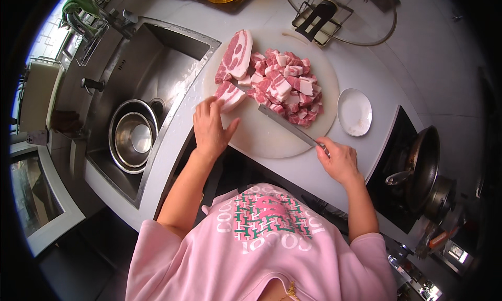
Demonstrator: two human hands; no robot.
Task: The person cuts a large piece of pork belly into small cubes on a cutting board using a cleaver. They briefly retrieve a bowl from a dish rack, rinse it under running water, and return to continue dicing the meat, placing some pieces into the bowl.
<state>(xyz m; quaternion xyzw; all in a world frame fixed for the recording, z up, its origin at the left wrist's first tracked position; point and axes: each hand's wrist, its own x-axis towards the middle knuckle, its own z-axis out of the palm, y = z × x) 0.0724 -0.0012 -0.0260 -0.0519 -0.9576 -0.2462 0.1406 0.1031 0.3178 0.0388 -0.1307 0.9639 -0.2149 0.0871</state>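
My right hand (338, 159) grips the handle of a kitchen knife (288, 125), whose blade is seen nearly edge-on and slants up-left over a round white cutting board (270, 142). The blade's far end lies beside a heap of pork belly cubes (288, 83). On the board's left side, the fingertips of my left hand (211, 126) touch the near end of a short pork belly piece (230, 96). Its thumb is spread away, with no clear grip. Just beyond lies a larger slab of pork belly (236, 56), fat side to the right.
Left of the board is a steel sink (157, 65) with nested metal bowls (133, 136). A small white dish (354, 112) stands right of the board. Farther right, a frying pan (423, 167) sits on a black cooktop (392, 183). A glass lid (376, 36) in a wire rack stands behind.
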